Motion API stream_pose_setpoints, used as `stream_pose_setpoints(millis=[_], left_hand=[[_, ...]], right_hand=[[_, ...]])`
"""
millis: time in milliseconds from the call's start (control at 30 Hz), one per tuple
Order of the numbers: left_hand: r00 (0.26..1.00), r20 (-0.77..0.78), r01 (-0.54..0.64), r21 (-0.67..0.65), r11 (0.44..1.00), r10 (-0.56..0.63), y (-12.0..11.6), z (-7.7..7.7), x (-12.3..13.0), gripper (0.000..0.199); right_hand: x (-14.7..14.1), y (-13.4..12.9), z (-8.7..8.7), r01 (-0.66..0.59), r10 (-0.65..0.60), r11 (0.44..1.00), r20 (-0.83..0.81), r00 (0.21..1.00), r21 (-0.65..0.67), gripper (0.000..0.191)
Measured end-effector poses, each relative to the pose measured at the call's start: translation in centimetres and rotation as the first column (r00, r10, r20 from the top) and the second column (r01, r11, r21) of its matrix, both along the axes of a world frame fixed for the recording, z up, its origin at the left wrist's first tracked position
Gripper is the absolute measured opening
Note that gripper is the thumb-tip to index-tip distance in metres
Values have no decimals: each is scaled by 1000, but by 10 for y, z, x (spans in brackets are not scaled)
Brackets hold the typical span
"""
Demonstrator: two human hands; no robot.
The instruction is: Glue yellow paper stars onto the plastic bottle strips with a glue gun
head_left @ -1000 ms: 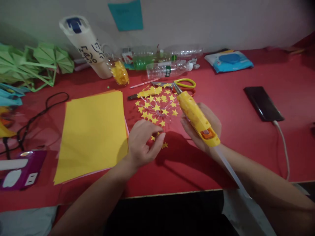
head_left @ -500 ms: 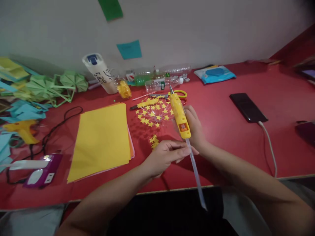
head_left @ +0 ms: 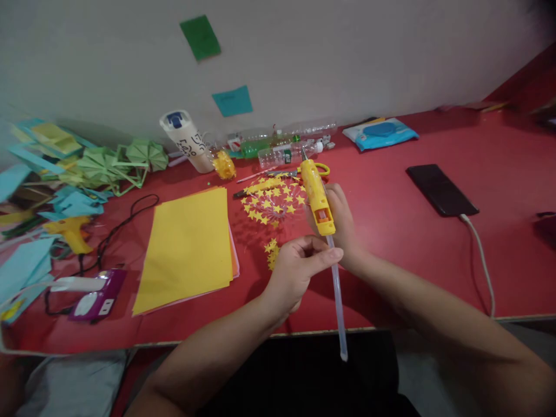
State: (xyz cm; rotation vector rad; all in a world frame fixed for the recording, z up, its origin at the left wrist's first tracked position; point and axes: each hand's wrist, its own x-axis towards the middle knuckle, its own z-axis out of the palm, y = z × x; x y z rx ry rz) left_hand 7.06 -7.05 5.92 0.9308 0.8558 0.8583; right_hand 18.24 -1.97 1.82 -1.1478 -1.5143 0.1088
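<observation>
My right hand (head_left: 341, 217) is wrapped round the handle of a yellow glue gun (head_left: 316, 194), whose nozzle points away toward the wall. A long clear glue stick (head_left: 337, 295) comes out of its rear end. My left hand (head_left: 295, 269) pinches this stick between thumb and fingers just behind the gun. Beyond my hands lies a clear plastic piece with many yellow stars (head_left: 277, 208) on it. A small pile of yellow stars (head_left: 272, 250) sits just past my left hand. Yellow-handled scissors (head_left: 322, 169) lie partly behind the gun.
Yellow paper sheets (head_left: 186, 249), a second glue gun (head_left: 72, 231) and a purple power strip (head_left: 98, 295) are on the left. Plastic bottles (head_left: 286, 153), a tumbler (head_left: 187, 142) and a wipes pack (head_left: 380, 134) line the wall. A phone (head_left: 442, 190) lies right.
The view has shifted, so the things on the left show farther right. My left thumb now lies across the glue stick, and the stick hangs straighter. The gun remains in my right hand.
</observation>
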Motion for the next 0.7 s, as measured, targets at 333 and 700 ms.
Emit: stream_pose_setpoints(millis=[333, 700], left_hand=[[682, -716, 371, 515, 772, 149, 38, -15, -76, 17], [529, -777, 373, 573, 730, 341, 36, -52, -90, 6]], right_hand=[[37, 5, 15, -57, 48, 992, -81, 996, -112, 21], [41, 6, -2, -129, 116, 979, -91, 989, -156, 24]])
